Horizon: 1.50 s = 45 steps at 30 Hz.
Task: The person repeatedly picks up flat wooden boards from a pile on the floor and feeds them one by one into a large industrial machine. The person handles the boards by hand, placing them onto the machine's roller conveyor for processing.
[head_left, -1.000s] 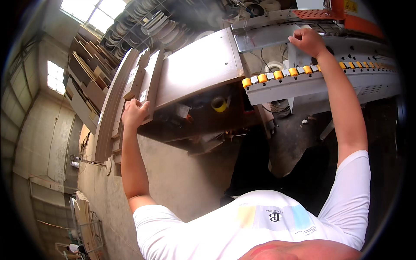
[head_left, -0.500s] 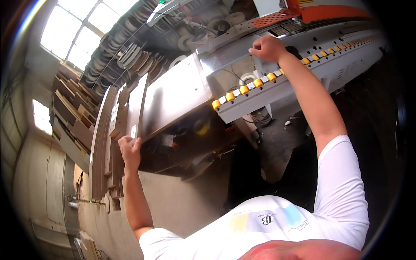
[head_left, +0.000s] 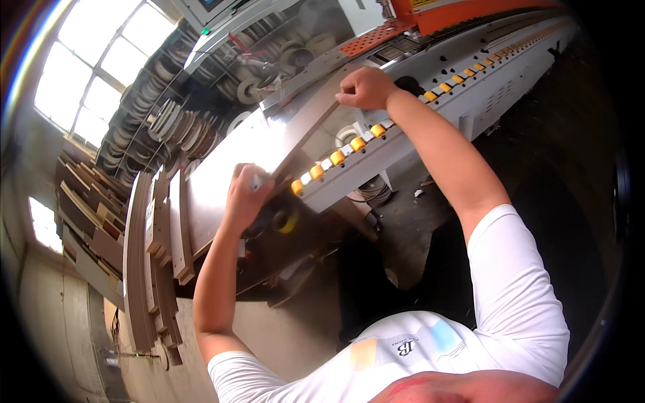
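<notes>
A long brown board strip [head_left: 306, 125] slants from the worktable [head_left: 218, 164] toward the machine's feed rail. My left hand [head_left: 247, 196] is closed round its near end, with a small white label showing by the fingers. Farther up, my right hand [head_left: 368, 88] is curled against the strip's edge, just above the rail; its fingertips are partly hidden. Yellow rollers [head_left: 337, 158] line the rail below my right forearm. At the table's left side lie stacked board strips [head_left: 139, 262], apart from my left hand.
An orange and grey machine [head_left: 457, 19] extends to the far right. Racks of edging rolls [head_left: 178, 127] stand at the back left, beside leaning board offcuts [head_left: 91, 208]. A control panel [head_left: 218, 20] overhangs the back. Cable coils [head_left: 373, 189] lie under the rail.
My left hand has moved right and away from the stack, bringing the board strip over toward the rail. The strip now reaches my right hand, and the view has shifted slightly.
</notes>
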{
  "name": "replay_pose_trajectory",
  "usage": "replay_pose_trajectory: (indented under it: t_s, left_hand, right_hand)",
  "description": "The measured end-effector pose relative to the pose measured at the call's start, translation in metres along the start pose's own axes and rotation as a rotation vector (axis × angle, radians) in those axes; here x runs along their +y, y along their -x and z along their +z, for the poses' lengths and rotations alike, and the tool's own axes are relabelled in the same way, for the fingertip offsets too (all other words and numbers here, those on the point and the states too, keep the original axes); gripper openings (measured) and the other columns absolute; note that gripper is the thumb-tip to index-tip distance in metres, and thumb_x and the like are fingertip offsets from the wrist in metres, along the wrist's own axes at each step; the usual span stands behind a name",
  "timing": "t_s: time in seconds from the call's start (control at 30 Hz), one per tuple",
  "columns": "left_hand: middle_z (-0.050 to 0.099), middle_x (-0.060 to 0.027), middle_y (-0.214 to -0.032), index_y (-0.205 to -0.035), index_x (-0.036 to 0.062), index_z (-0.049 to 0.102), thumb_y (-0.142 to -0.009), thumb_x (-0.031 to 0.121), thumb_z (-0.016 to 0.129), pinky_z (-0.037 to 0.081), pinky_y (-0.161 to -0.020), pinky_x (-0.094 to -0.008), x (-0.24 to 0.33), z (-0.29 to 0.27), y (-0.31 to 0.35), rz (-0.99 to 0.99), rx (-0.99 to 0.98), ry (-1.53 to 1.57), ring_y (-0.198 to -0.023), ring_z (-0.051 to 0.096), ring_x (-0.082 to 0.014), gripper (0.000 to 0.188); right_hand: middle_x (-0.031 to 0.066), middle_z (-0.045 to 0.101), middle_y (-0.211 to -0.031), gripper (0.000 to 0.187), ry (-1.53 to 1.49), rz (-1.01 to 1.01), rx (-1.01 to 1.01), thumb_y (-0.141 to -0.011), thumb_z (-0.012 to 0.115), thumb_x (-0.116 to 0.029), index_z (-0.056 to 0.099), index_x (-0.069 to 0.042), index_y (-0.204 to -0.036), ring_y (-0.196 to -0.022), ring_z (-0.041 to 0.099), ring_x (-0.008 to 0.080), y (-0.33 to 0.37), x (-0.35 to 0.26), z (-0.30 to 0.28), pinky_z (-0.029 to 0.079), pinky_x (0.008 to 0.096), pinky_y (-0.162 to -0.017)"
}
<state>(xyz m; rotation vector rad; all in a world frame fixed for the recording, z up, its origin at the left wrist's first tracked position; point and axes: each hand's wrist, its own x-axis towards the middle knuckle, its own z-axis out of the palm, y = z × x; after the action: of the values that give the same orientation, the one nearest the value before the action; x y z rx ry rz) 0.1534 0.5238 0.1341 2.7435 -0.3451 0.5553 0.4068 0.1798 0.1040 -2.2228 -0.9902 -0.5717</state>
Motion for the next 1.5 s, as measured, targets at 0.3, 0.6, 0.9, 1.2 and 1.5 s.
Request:
replay_pose_trajectory:
  t_s: [0.3,0.6,0.9,1.2,1.5]
  left_hand:
    - [0.066,-0.0136,-0.125,-0.117,0.0124,0.069,-0.097,0.028,0.072,0.052,-0.098,-0.0461,-0.022,0.064,-0.155,0.020,-0.082,-0.128,-0.118,0.066,-0.0382,0.026]
    - [0.073,-0.0072,-0.112,-0.113,0.0136,0.075,-0.093,0.039,0.074,0.054,-0.092,-0.0439,-0.041,0.071,-0.169,0.046,0.240,-0.194,-0.111,0.069,-0.0320,0.032]
    - [0.078,-0.0116,-0.095,-0.111,0.0002,0.077,-0.094,0.034,0.074,0.055,-0.067,-0.0345,-0.055,0.054,-0.166,-0.390,0.020,0.171,-0.065,0.071,-0.0154,0.038]
    - [0.072,-0.0151,-0.133,-0.155,0.0076,0.052,-0.100,0.009,0.070,0.052,-0.062,-0.0272,-0.022,0.068,-0.159,-0.274,-0.168,0.706,-0.072,0.068,-0.0120,0.058]
    - [0.069,-0.0060,-0.144,-0.155,0.0083,0.053,-0.104,0.005,0.065,0.054,-0.062,-0.0251,-0.020,0.074,-0.162,-0.126,-0.225,0.677,-0.071,0.063,-0.0082,0.052]
  right_hand:
    - [0.0084,0.076,-0.113,0.035,0.010,0.015,-0.027,-0.088,0.075,-0.042,0.078,-0.014,-0.110,-0.113,0.068,0.0315,-0.001,0.004,0.004,0.054,0.0441,-0.099]
    - [0.0083,0.069,-0.136,0.062,0.181,0.072,-0.112,-0.093,0.069,-0.059,0.070,-0.012,-0.132,-0.131,0.062,0.0307,0.000,0.002,0.011,0.043,0.0427,-0.117]
    - [0.0078,0.068,-0.139,0.065,0.217,0.111,-0.168,-0.093,0.068,-0.061,0.069,-0.013,-0.136,-0.133,0.060,0.0303,-0.001,-0.001,0.003,0.041,0.0417,-0.120]
    - [0.0189,0.056,-0.154,0.082,0.343,0.410,-0.038,-0.092,0.067,-0.063,0.059,-0.003,-0.147,-0.147,0.048,0.0350,-0.003,0.008,0.011,0.035,0.0469,-0.126]
    - [0.0204,0.044,-0.165,0.091,0.446,0.517,-0.153,-0.090,0.063,-0.069,0.055,-0.004,-0.152,-0.153,0.043,0.0334,-0.007,0.006,0.007,0.025,0.0494,-0.131]
